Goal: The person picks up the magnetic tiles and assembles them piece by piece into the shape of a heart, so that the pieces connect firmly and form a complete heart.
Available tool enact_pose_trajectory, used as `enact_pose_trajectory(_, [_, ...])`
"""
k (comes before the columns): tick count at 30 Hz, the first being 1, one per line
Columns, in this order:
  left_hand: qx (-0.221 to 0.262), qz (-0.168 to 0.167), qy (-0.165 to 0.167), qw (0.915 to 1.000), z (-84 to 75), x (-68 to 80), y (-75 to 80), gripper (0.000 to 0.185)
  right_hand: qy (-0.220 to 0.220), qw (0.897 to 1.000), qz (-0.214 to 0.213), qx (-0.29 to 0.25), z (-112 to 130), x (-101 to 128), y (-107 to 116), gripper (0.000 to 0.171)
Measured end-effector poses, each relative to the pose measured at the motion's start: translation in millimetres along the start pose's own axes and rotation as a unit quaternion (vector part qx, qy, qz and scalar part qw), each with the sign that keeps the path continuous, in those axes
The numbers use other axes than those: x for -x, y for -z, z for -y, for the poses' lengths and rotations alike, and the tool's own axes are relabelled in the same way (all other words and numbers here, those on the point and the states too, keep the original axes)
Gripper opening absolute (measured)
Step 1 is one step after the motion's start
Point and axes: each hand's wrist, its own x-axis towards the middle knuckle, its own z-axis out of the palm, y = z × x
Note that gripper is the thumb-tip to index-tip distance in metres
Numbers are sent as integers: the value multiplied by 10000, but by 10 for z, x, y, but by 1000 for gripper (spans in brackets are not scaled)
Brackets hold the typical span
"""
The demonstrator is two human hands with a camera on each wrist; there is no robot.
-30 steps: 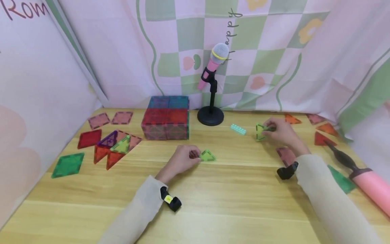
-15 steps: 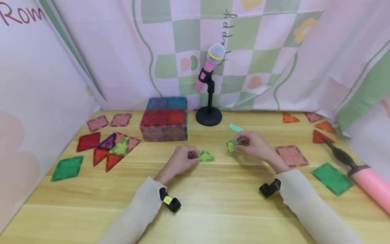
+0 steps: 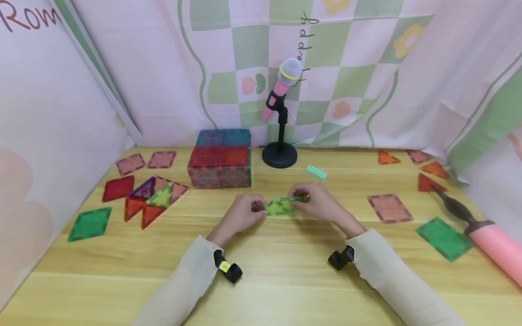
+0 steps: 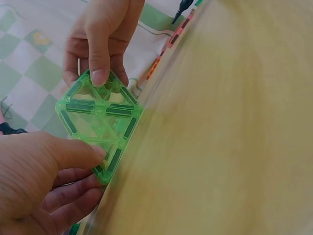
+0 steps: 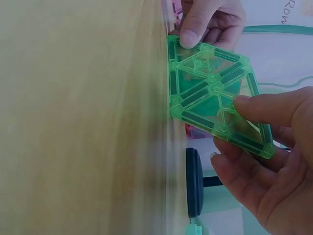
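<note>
Two light green triangle tiles meet edge to edge as a diamond at the middle of the wooden table. My left hand pinches the left triangle by its corner. My right hand pinches the right triangle, thumb on its face. In the left wrist view the right hand's thumb presses the far triangle. In the right wrist view the left hand's fingertip sits on the far corner of the diamond. The tiles stand tilted on one edge against the table.
A box of coloured tiles and a pink microphone on a black stand stand behind the hands. A teal brick lies nearby. Flat tiles lie at the left and right, with a pink pump at the far right.
My right hand carried its green triangle leftward from the back right to the triangle in my left hand; the two now touch. The left hand stayed put.
</note>
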Motion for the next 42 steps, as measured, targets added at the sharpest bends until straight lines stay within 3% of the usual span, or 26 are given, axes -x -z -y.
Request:
enact_pose_trajectory(8, [-284, 45, -83, 9996, -72, -15, 8, 13, 110, 9999, -17, -123, -11, -24, -53, 10])
enact_pose_trajectory(15, [30, -145, -232, 9996, -157, -93, -41, 8, 124, 9998, 29, -169, -17, -40, -93, 9])
enact_pose_trajectory(22, [176, -219, -97, 9996, -144, -133, -50, 9, 75, 9991, 368, -184, -68, -42, -14, 10])
enact_pose_trajectory(27, [149, -246, -123, 9995, -144, -147, -66, 11, -226, 9978, 623, 36, -251, -23, 258, 22])
enact_pose_trajectory(32, [127, -255, -114, 9995, -148, -153, -85, 11, -806, 9938, 408, 654, -627, -29, 713, 31])
enact_pose_trajectory(36, [196, -290, -198, 9992, -150, -166, -104, 11, -1482, 9813, 354, 1172, -1037, -2, 1118, 47])
enact_pose_trajectory(42, [411, -290, -294, 9983, -159, -179, -151, 11, -1918, 9572, 505, 2107, -1513, 115, 1506, 59])
